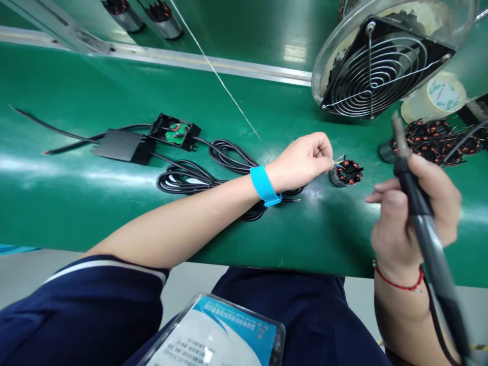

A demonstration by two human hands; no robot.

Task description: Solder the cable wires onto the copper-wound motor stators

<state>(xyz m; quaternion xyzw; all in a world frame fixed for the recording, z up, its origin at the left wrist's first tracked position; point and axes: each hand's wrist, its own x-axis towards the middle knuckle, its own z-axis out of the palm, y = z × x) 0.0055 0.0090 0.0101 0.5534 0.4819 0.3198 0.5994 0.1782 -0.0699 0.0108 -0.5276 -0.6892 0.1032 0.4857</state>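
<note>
My left hand (305,158), a blue strap at its wrist, pinches thin blue and yellow-green wires (338,163) at the left rim of a small motor stator (347,173). The stator stands upright on the green bench, its copper windings facing up. My right hand (415,218) is wrapped round a soldering iron (419,203) with a grey and black handle. The iron's tip points up and away, to the right of the stator and apart from it. A thin strand of solder wire (224,84) hangs down toward my left hand.
Coiled black cables (190,178) and black boxes, one with its circuit board (177,133) showing, lie left. A fan with a wire guard (375,81) stands at the back right. Several stators (430,140) and a tape roll (438,96) are beside it. A metal rail (229,66) crosses behind.
</note>
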